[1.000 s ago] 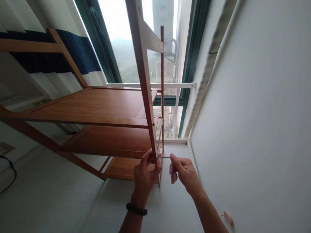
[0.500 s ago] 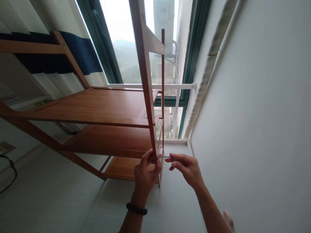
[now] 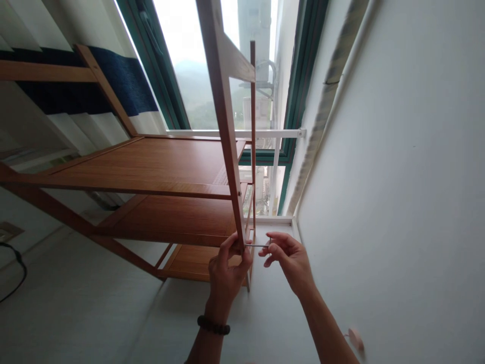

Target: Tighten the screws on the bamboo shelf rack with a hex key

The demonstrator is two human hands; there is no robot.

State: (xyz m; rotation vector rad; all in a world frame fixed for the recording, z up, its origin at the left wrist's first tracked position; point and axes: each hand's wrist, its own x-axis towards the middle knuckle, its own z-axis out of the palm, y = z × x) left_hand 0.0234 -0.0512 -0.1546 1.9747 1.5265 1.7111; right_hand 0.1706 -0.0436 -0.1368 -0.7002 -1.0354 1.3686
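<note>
A brown wooden shelf rack [image 3: 162, 161] stands before me, with several tiers between its posts. My left hand [image 3: 228, 268], a dark beaded bracelet on its wrist, is closed around the near right post [image 3: 227, 136] at the level of the middle shelf. A thin metal Allen key [image 3: 257, 245] reaches sideways from that post; its tip at the post is hidden by my left fingers. The fingers of my right hand [image 3: 290, 260] pinch the key's outer end, where its short bent arm shows upright.
Behind the rack are a green-framed window [image 3: 176, 101], a white rail [image 3: 273, 134] and a curtain [image 3: 125, 86] with a blue band. A white wall [image 3: 401, 167] rises on the right. At far left hangs a black cable [image 3: 23, 270]; a small pinkish round object [image 3: 355, 338] is low on the right.
My right fingers have shifted their grip, and the key's bent arm now points up between them. My left hand keeps its place on the post.
</note>
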